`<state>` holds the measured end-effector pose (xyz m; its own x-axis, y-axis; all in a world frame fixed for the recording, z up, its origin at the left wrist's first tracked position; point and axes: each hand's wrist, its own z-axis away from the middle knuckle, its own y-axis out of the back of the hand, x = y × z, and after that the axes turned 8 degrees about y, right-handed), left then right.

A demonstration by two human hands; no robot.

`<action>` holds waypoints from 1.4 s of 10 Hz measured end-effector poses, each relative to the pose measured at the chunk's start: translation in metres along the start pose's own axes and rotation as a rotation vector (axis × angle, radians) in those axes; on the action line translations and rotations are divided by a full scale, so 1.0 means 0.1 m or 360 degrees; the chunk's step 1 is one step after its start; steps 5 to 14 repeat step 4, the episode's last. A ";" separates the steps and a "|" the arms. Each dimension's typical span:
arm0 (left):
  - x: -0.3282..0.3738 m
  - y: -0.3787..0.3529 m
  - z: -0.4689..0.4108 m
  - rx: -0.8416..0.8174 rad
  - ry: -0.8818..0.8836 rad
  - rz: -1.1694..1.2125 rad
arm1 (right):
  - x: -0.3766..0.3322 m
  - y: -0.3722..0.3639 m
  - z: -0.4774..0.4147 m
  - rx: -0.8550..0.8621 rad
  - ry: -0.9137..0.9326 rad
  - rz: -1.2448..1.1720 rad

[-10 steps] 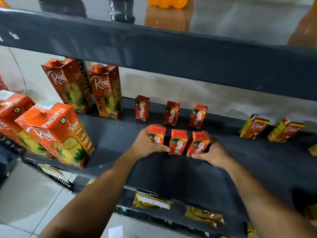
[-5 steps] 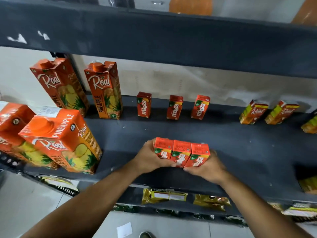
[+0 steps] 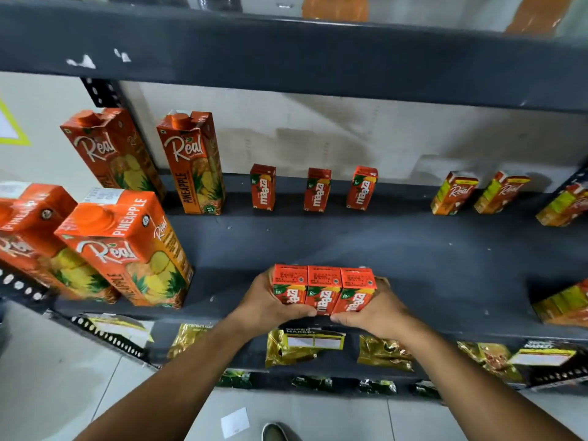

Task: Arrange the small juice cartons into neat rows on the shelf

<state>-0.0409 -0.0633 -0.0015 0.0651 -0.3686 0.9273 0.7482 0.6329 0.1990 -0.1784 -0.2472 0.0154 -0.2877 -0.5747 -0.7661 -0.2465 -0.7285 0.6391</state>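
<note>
Three small orange Maaza cartons (image 3: 323,289) stand pressed side by side near the front edge of the dark shelf (image 3: 413,256). My left hand (image 3: 270,308) grips the left end of this trio and my right hand (image 3: 374,310) grips the right end, squeezing them together. Behind them, at the back of the shelf, stand three more small Maaza cartons, spaced apart: one on the left (image 3: 262,187), one in the middle (image 3: 317,190), one on the right (image 3: 362,187).
Tall Real pineapple cartons (image 3: 127,246) fill the shelf's left side. Small yellow-green Real cartons (image 3: 454,193) stand at the back right, others at the right edge (image 3: 563,305). An upper shelf board (image 3: 286,55) overhangs. Gold packets (image 3: 302,345) lie on the shelf below.
The three front cartons went from spaced apart to pressed tightly together, and both hands drew them toward the shelf's front edge.
</note>
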 end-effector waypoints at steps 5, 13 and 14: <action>0.14 -0.06 0.23 0.0030 -0.0213 0.0004 | -0.06 0.06 0.11 -0.0064 0.0075 -0.0033; 0.14 -0.06 0.23 0.0030 -0.0213 0.0004 | -0.06 0.06 0.11 -0.0064 0.0075 -0.0033; 0.14 -0.06 0.23 0.0030 -0.0213 0.0004 | -0.06 0.06 0.11 -0.0064 0.0075 -0.0033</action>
